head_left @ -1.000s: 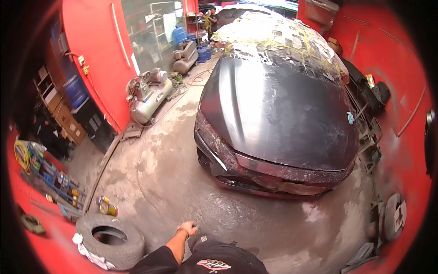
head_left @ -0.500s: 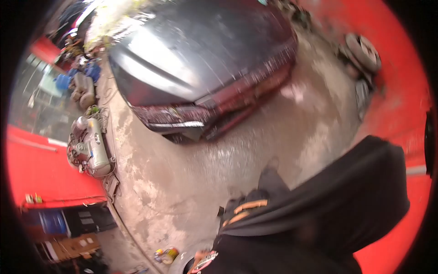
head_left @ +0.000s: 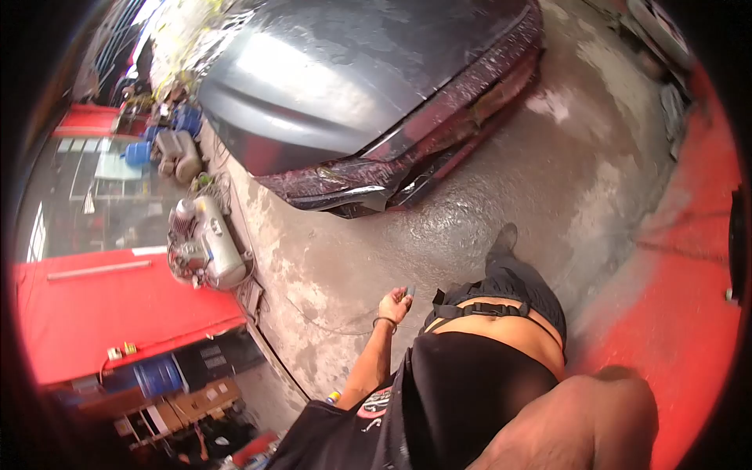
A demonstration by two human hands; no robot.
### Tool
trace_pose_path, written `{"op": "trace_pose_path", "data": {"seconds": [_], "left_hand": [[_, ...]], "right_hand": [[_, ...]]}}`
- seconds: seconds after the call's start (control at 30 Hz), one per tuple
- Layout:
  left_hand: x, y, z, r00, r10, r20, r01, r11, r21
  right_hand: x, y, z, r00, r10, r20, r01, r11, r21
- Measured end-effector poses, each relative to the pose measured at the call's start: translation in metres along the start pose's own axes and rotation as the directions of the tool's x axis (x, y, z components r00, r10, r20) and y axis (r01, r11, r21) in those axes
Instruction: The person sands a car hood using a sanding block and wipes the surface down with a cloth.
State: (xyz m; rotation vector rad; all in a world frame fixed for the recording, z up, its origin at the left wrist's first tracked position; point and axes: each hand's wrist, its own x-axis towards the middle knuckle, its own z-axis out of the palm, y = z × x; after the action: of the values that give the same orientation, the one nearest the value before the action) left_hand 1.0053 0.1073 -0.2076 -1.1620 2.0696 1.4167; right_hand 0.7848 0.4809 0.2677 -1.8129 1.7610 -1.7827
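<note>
Patchy concrete floor [head_left: 329, 258], car [head_left: 337, 86] toward its far edge. Left hand [head_left: 393, 306] curled round small grey object [head_left: 410, 291]; apparently holding, needs steady grip. Right hand unseen, fingers: can't tell.

No legible text; the print [head_left: 376, 403] on your black shirt [head_left: 474, 372] may include lettering, too small to read.

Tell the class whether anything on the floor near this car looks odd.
A dark, shiny patch of floor in front of the car looks wet, odd beside the paler, drier-looking concrete; its source isn't shown.
</note>
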Motion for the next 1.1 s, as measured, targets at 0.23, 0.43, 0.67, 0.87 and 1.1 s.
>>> {"op": "trace_pose_path", "data": {"seconds": [0.23,0.43,0.67,0.87,1.1], "left_hand": [[0.042,0.103,0.047,0.997,0.07,-0.021,-0.073,0.976,-0.204],[0.044,0.315,0.061,0.925,0.379,0.027,-0.359,0.895,-0.266],[0.021,0.533,0.076,0.715,0.545,0.437,-0.288,0.8,-0.527],[0.041,0.597,0.069,0.46,0.609,0.645,0.059,0.705,-0.707],[0.125,0.634,0.017,0.264,0.708,0.656,0.158,0.639,-0.753]], "right_hand": [[-0.003,0.038,-0.114,0.998,0.053,-0.044,-0.056,0.996,-0.066],[-0.089,0.108,-0.201,0.552,0.746,-0.372,-0.805,0.594,-0.003],[-0.175,0.24,-0.163,-0.079,0.908,-0.411,-0.842,0.159,0.515],[-0.05,0.313,-0.115,0.423,0.906,0.031,0.12,-0.09,0.989],[0.014,0.387,-0.106,0.586,0.801,0.123,0.16,-0.263,0.951]]}}
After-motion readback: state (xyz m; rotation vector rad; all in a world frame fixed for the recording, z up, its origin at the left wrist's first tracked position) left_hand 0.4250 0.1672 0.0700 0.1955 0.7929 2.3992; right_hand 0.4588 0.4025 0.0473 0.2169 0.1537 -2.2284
